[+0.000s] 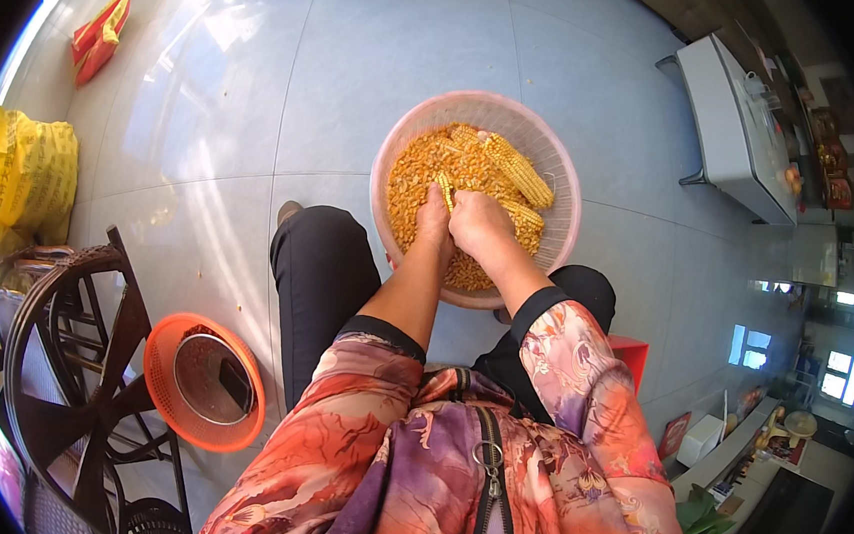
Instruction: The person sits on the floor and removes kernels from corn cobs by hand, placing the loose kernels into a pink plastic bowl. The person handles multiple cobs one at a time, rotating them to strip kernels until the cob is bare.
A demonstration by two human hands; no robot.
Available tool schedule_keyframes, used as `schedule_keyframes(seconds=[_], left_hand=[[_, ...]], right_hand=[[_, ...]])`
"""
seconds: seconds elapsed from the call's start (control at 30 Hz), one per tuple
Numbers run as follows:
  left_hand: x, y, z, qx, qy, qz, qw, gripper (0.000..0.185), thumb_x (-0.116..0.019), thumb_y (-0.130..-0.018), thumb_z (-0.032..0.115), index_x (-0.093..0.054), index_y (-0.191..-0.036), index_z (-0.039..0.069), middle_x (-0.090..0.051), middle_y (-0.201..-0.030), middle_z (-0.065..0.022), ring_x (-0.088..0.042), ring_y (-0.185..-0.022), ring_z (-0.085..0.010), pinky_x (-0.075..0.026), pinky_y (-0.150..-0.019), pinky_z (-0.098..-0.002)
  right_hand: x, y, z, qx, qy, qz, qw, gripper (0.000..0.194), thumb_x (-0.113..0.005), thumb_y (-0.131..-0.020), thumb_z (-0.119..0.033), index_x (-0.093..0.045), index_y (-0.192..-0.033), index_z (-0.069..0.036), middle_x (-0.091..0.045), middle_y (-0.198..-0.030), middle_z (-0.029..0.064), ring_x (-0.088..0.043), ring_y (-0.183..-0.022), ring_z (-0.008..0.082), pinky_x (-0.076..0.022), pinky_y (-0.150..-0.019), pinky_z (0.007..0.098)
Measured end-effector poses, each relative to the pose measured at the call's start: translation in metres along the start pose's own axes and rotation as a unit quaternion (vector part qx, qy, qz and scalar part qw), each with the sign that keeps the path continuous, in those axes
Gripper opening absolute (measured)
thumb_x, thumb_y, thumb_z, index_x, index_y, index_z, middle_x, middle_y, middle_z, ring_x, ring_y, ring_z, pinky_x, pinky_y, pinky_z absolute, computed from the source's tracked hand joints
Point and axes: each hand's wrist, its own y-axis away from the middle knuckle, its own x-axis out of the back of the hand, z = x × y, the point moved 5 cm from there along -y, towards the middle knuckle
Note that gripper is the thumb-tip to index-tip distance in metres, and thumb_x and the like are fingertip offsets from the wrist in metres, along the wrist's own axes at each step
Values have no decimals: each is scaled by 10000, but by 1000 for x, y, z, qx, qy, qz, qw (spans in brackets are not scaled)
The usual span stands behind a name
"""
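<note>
A round pink plastic basket [560, 251] stands on the floor between my knees, holding loose corn kernels [414, 162]. Over the kernels, my left hand [435, 216] and my right hand [479, 222] are close together, both gripping one ear of corn [445, 185]. Only the upper end of that ear shows; the fingers cover the rest. A whole ear of dried corn [519, 170] lies at the basket's right side, with another ear [525, 216] below it, just beyond my right hand. More corn [466, 136] rests near the far rim.
At the lower left, an orange plastic basket [152, 366] contains a round sieve with a dark object in it. Dark woven-seat chairs [107, 362] stand beside it. Yellow sacks [24, 175] lean at the left. A white-topped table [725, 117] stands upper right; a red container [631, 354] is by my right leg.
</note>
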Motion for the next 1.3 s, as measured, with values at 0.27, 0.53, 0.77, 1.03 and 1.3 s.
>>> schedule_keyframes(seconds=[0.27,0.53,0.77,1.03,1.3], left_hand=[[-11,17,3,35,21,-44,998,548,-437,-1056,491,-582,-1285,15,-678,-1126,-135,-658,-992,-277,-541,-879,-413],[-10,38,8,81,-118,-6,990,574,-449,-1039,520,-576,-1325,38,-655,-1228,-136,-620,-1115,-271,-500,-962,-405],[4,27,19,19,-128,-44,991,656,-411,-1018,579,-489,-1457,97,-527,-1462,-120,-456,-1361,-279,-328,-1153,-435],[-26,59,29,30,-149,-122,981,619,-378,-1015,607,-584,-1237,67,-686,-958,-132,-657,-808,-257,-554,-714,-373],[-77,104,53,-36,-143,-160,976,515,-459,-1042,441,-502,-1374,49,-594,-1292,-144,-592,-1151,-311,-502,-986,-463]], right_hand=[[-11,-11,10,27,25,15,999,315,-479,-952,-246,-677,-1155,-109,-720,-969,225,-700,-896,387,-539,-780,492],[-18,-20,3,10,86,18,996,308,-517,-953,-277,-697,-1074,-59,-716,-1015,228,-693,-976,403,-542,-838,513],[-24,-41,13,46,-27,72,996,327,-505,-951,-287,-713,-999,-41,-714,-984,242,-693,-961,414,-547,-834,518],[-6,6,55,-25,-66,58,996,276,-511,-970,-254,-652,-1145,-94,-722,-946,148,-705,-909,339,-541,-766,463],[-12,6,43,-6,-553,57,831,510,-482,-1020,-460,-620,-1193,0,-633,-1199,263,-609,-1120,391,-477,-956,467]])
